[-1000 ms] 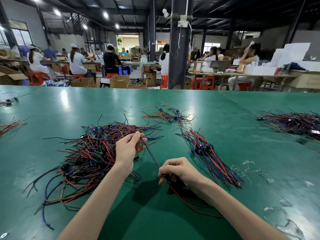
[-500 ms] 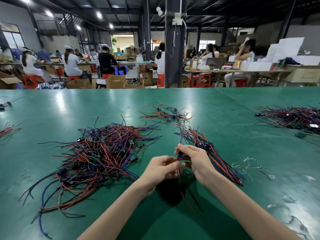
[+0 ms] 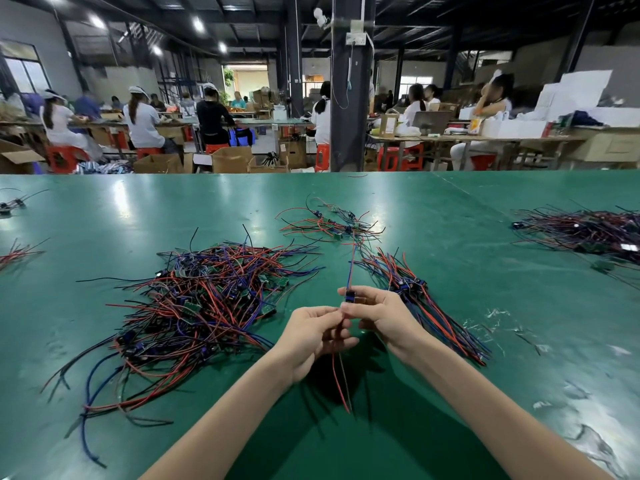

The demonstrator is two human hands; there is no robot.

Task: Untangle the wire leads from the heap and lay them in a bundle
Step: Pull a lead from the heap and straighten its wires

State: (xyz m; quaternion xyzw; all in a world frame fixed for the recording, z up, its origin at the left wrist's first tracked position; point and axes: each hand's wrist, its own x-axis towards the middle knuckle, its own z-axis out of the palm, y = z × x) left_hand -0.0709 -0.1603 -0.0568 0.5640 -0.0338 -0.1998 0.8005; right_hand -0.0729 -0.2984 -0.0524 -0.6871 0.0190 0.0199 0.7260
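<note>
a: what have you got in the hands?
b: one lead (image 3: 350, 268), held up off the counter (image 3: 450, 216) between them. my right hand (image 3: 377, 313) pinches the small blue block at its middle, fingers curled round it. my left hand (image 3: 311, 336) pinches the wires just below that, finger and thumb closed on them. neither is free.
a: why both on it?
b: i read it as straightening. with the block fixed in the right, the left can draw along the tails and pull them even. the red and dark tails hang from the left hand toward the counter. the blue and red pair runs up and away from the right.
a: is it clear of the heap?
b: looks so. the heap (image 3: 207, 296) lies to my left, a loose mat of red, blue and black, and i see nothing tying the lead back to it. the far end passes in front of a small tangle (image 3: 329, 225) further off. whether it touches that i can't tell.
a: and the bundle?
b: the bundle (image 3: 426, 306) is just beside the right hand, on its outer side, leads lying side by side with their blocks gathered. i think that's why i hold the lead this way up: it could go down parallel to those.
a: anything else?
b: another pile (image 3: 588, 233) well off to the right, and bits of scrap (image 3: 498, 315) on the counter past the bundle.
</note>
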